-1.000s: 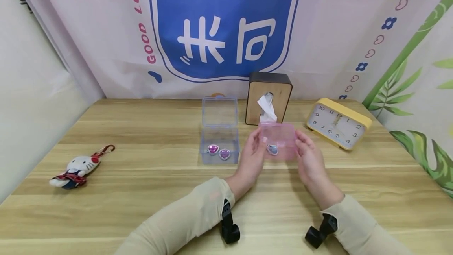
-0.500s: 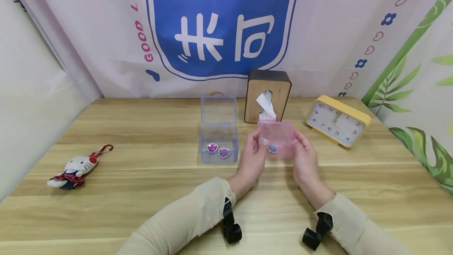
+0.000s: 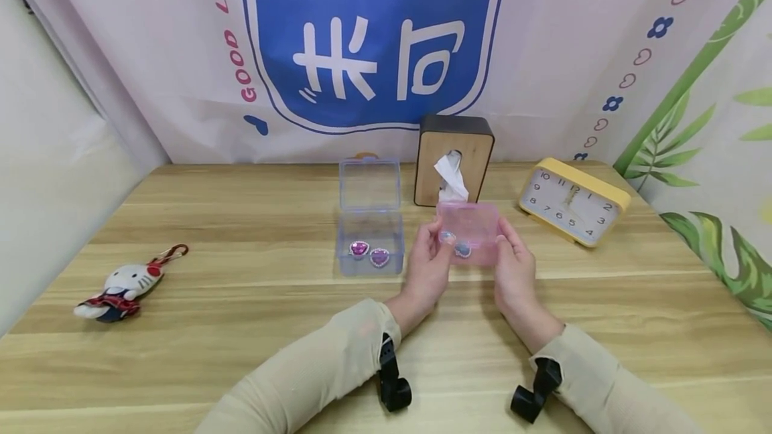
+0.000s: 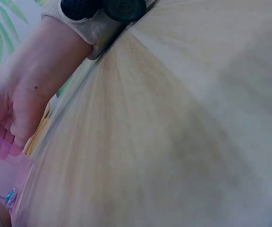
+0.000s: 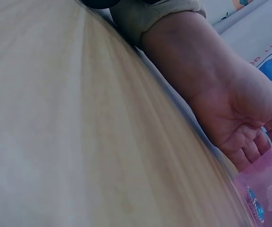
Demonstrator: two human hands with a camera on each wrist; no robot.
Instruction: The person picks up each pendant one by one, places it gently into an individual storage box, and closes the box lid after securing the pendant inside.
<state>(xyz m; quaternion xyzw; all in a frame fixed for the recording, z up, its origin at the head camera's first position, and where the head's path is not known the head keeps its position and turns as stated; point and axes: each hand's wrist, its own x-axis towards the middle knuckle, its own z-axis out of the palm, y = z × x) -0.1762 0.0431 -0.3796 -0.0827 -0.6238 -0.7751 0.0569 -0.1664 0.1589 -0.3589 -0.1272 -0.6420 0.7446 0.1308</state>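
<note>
Both hands hold a see-through pink box (image 3: pixel 476 260) on the right half of the table. My left hand (image 3: pixel 427 270) grips its left side, thumb in front. Around the right side curl the fingers of my right hand (image 3: pixel 515 270), with the thumb at the front corner. Inside lies a blue heart-shaped gem (image 3: pixel 462 250) with a sparkly rim; a bluish spot also shows by the left thumb. To the left stands a see-through blue box (image 3: pixel 370 266), its lid (image 3: pixel 370 184) raised. It contains a magenta gem (image 3: pixel 359 249) and a purple heart-shaped gem (image 3: pixel 379 258).
Behind the pink box stands a wooden tissue box (image 3: pixel 454 159) with a tissue sticking out. A yellow alarm clock (image 3: pixel 573 201) is at the right. At the left lies a plush cat keychain (image 3: pixel 123 290) on the wooden table (image 3: pixel 259 353). A printed cloth (image 3: pixel 531 72) hangs behind.
My right hand has shifted slightly left, its thumb now lower at the pink box's front corner. The left hand keeps its grip. The whole head view has drifted a little.
</note>
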